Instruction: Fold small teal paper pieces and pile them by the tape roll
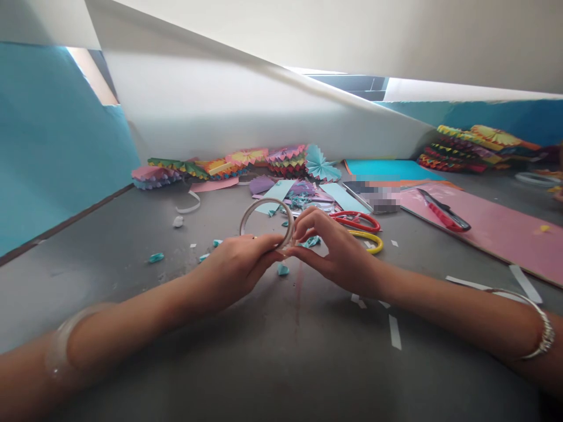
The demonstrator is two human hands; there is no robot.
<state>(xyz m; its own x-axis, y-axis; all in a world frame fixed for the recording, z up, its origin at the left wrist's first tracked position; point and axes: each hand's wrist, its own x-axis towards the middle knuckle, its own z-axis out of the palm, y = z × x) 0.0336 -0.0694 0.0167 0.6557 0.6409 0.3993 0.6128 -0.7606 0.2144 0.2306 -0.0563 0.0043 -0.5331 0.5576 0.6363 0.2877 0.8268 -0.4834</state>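
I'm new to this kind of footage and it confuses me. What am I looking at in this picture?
This single picture comes from a camera worn on a person's head, looking forward and down at their own two bare hands. The left hand and right hand are together holding a clear tape roll. On the grey table lie paper scraps and red scissors, with folded paper fans farther back.

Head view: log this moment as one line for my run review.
left hand grips clear tape roll | right hand pinches same roll | nearby: red-handled scissors, paper fans
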